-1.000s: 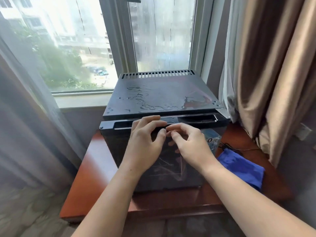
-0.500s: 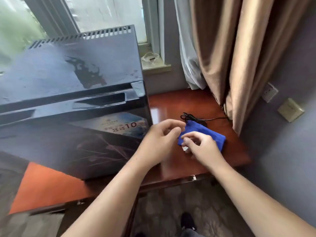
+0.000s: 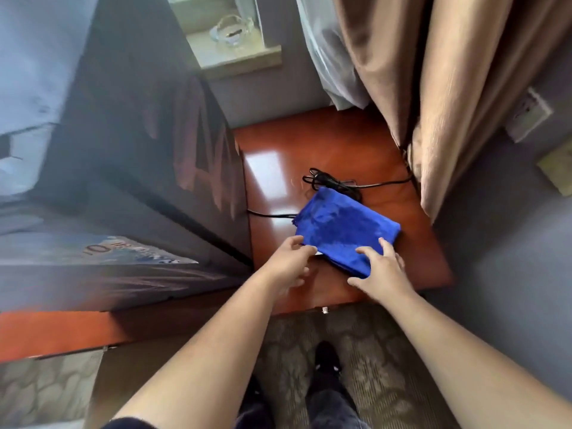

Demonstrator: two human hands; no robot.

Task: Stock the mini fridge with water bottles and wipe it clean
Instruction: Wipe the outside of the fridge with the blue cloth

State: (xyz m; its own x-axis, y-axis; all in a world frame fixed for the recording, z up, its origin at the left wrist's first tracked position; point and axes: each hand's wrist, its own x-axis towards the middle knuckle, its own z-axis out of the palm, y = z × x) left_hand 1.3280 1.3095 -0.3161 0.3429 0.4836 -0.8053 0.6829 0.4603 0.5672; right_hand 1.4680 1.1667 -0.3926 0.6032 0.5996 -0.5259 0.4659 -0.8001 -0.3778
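Observation:
A folded blue cloth lies on the red-brown wooden table, to the right of the black mini fridge. The fridge door looks closed and no water bottle is in view. My left hand touches the cloth's near left edge with its fingertips. My right hand rests its spread fingers on the cloth's near right corner, thumb at the near edge. The cloth lies flat on the table.
A black power cable is coiled just behind the cloth. Beige curtains hang at the table's right rear. A glass ashtray sits on the window sill. Wall sockets are at the right. Patterned carpet lies below.
The view has swung right and down from the fridge front to the table. Both hands have left the fridge door, moved to the blue cloth and now touch it.

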